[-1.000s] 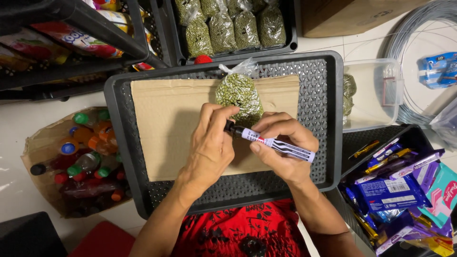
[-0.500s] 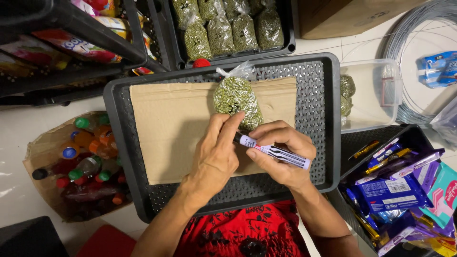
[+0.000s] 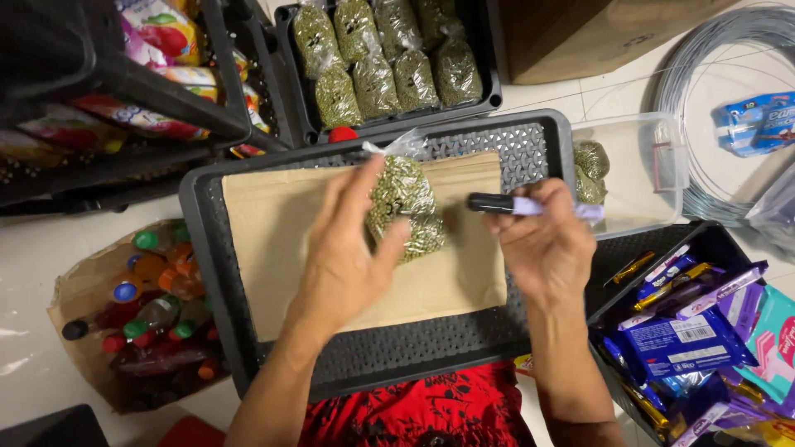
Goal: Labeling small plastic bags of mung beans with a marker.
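A small clear bag of green beans lies on a brown cardboard sheet inside an upturned black plastic crate. My left hand hovers over the bag with fingers spread; its thumb tip touches the bag's lower edge. My right hand is to the right of the bag and holds a purple marker level, its black tip pointing left.
A black crate with several bean bags stands behind. A clear plastic tub holds more bags at right. A crate of snack packs sits at lower right, a bag of bottles at left, coiled wire at top right.
My left hand has let go of the bag and opened. My right hand has lifted the marker off the bag and moved it right.
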